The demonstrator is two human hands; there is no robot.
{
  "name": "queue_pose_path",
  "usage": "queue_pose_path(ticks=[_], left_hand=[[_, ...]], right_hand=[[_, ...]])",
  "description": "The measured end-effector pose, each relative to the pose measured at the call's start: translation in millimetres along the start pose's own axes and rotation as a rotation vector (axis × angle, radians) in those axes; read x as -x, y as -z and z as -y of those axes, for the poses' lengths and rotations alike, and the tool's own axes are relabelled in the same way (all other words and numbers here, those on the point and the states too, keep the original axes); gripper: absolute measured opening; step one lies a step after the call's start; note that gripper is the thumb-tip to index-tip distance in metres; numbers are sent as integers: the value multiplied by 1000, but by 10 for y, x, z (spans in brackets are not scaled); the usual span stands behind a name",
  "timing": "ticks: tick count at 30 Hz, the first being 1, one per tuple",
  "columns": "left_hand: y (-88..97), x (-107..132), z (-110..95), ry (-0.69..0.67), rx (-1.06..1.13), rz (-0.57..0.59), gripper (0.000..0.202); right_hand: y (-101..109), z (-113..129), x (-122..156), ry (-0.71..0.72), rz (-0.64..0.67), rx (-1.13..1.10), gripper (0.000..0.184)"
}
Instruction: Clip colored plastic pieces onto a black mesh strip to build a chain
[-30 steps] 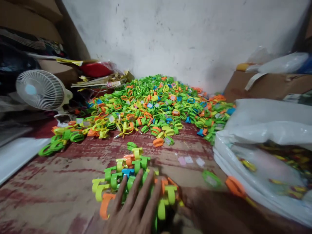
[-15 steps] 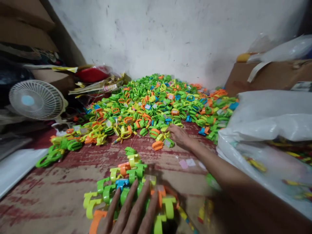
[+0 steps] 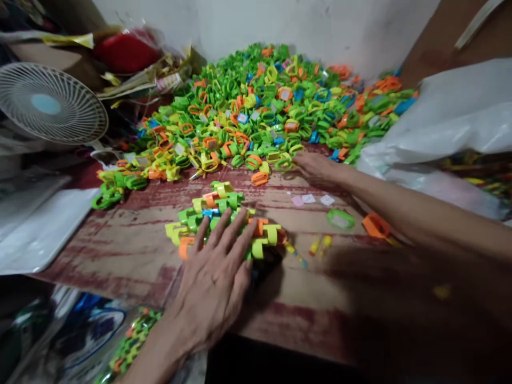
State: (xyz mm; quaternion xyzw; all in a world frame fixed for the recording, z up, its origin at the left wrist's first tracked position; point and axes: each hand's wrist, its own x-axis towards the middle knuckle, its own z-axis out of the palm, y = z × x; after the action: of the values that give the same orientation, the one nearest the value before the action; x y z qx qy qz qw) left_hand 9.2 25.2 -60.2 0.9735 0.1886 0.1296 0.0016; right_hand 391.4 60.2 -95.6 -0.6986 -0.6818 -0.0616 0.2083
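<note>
My left hand (image 3: 216, 272) lies palm down with fingers spread over a tight cluster of yellow, green, orange and blue plastic toy watches (image 3: 228, 201). The part of the cluster under the palm is hidden. My right hand (image 3: 318, 168) reaches to the near edge of the big heap, its fingertips beside a yellow-green toy watch (image 3: 284, 161). Blur smears those fingers, so I cannot see whether they grip it. Left of it lies an orange toy watch (image 3: 260, 178). Nearer my right forearm are a green toy watch (image 3: 341, 218) and an orange one (image 3: 376, 226).
The large heap of toy watches (image 3: 240, 96) rises against the wall. A white fan (image 3: 52, 104) stands at left, above a white sheet (image 3: 68, 234). At right bulges a white sack (image 3: 452, 117). Small paper squares (image 3: 309, 199) and yellow-red pieces (image 3: 320, 245) lie on the worn tabletop (image 3: 132, 250).
The view has tilted down, showing more of my left hand and the table's front edge. My right hand has shifted slightly right along the heap's edge; my left hand stays on the cluster.
</note>
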Motion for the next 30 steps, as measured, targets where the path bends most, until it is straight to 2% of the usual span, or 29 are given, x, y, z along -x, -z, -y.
queue_pose_path(ticks=[2,5,9,12,15,19,24,27,30], left_hand=[[-4,-10,-4,27,51,26,55],[0,-32,-17,65,96,15,54],[66,-35,-46,97,103,-37,50],[149,12,-59,84,103,-90,49],[165,96,-53,69,114,-75,49],[36,201,-24,64,71,-48,53],[-61,239,21,34,91,-54,56],[-67,226,49,-4,118,-63,70],[-87,216,66,-17,122,-102,80]], right_hand=[[167,143,314,-68,-66,13,6],[270,725,914,-143,-170,-82,11],[33,1701,1659,-242,-159,-378,22],[-179,2129,1880,-336,-172,-511,22],[-254,2251,1849,-390,-145,-551,21],[-266,2234,1752,-330,-115,-573,22],[-340,2185,1749,-255,-67,-450,18],[-388,2171,1777,-202,-96,-394,18],[-422,2186,1792,-124,-194,-374,18]])
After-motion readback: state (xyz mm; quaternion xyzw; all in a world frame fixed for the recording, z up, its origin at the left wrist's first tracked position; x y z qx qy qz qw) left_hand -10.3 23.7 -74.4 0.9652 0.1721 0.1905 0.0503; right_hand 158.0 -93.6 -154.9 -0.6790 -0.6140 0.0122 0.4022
